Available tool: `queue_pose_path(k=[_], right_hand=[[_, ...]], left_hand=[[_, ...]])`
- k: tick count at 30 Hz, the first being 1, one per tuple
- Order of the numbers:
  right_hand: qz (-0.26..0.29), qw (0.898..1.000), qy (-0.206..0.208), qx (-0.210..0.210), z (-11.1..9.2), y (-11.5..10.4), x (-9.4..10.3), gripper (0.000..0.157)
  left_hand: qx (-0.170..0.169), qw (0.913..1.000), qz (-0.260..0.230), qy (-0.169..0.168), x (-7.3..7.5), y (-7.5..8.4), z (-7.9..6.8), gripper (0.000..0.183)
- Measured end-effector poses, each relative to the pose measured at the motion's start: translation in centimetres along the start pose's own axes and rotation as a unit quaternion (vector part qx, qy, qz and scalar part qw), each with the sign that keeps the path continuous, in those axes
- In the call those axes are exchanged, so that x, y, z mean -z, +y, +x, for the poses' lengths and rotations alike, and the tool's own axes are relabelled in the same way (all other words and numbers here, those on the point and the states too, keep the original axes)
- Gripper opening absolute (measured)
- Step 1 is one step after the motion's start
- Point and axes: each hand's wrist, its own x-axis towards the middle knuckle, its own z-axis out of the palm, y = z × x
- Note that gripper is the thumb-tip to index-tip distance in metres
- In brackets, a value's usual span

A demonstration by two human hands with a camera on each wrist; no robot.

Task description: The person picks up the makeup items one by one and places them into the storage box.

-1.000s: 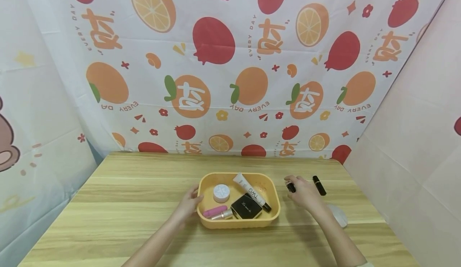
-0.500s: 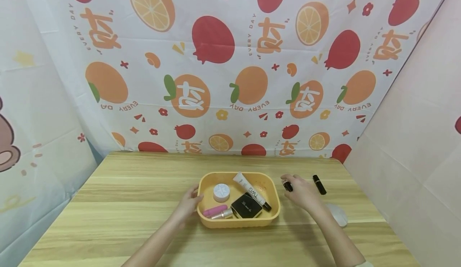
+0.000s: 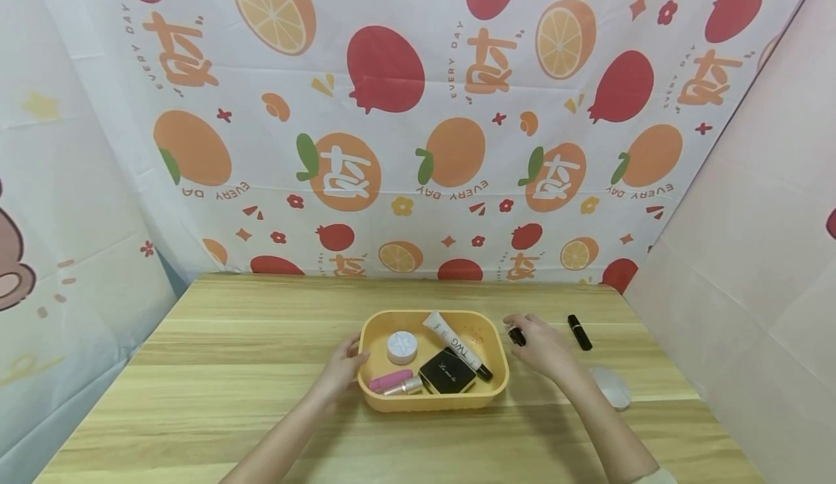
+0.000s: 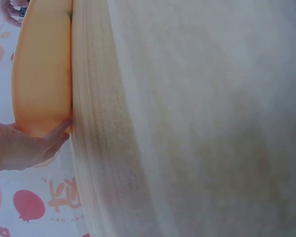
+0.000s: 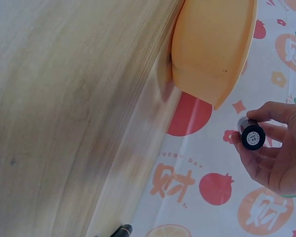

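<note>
A yellow plastic box point(image 3: 434, 403) stands on the table, its near wall facing me. My left hand point(image 3: 341, 369) holds its left end, thumb at the rim and fingers against the outside; the left wrist view shows them low on that wall. Inside lie a round white tin point(image 3: 401, 347), a white squeeze tube point(image 3: 453, 339) with a black cap, a black compact point(image 3: 447, 372), a pink tube point(image 3: 390, 380) and a lipstick point(image 3: 406, 386). Right of the box, my right hand point(image 3: 542, 346) pinches a short lipstick point(image 5: 252, 137) with a black, labelled end, held up off the table.
A black lipstick-like tube point(image 3: 579, 332) lies on the wooden table point(image 3: 261, 368) beyond my right hand. A pale round disc point(image 3: 612, 387) lies partly behind my right forearm. A fruit-printed cloth point(image 3: 418, 143) hangs along the back edge, with plain cloths at both sides.
My right hand has moved slightly left toward the box with the lipstick in its fingers. The left hand and the box have stayed put.
</note>
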Motion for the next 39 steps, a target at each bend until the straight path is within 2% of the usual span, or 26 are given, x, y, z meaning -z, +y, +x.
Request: queue_pose_path(k=[12,20,26,34,39], right_hand=[[-0.007,1.000,-0.017,0.006,0.2,-0.6,-0.1,0.046],[-0.017,1.000,-0.007,0.023,0.2,-1.2,-0.4,0.041],[0.002,1.000,-0.017,0.019,0.1,-1.8,-0.7,0.047],[0.006,0.999,-0.018,0.044,0.2,-2.8,-1.4,0.047],[0.029,0.998,-0.031,0.042,0.1,-3.3,-1.8,0.049]], left_hand=[[-0.001,1.0000,0.004,0.003,0.1,0.2,-0.2,0.050],[-0.002,1.0000,0.002,-0.001,0.1,0.4,-0.2,0.050],[-0.003,1.0000,0.001,-0.001,0.1,0.4,-0.3,0.050],[-0.005,1.0000,0.000,-0.002,0.1,0.3,-0.2,0.050],[-0.004,1.0000,-0.001,0.000,0.1,0.3,-0.2,0.050]])
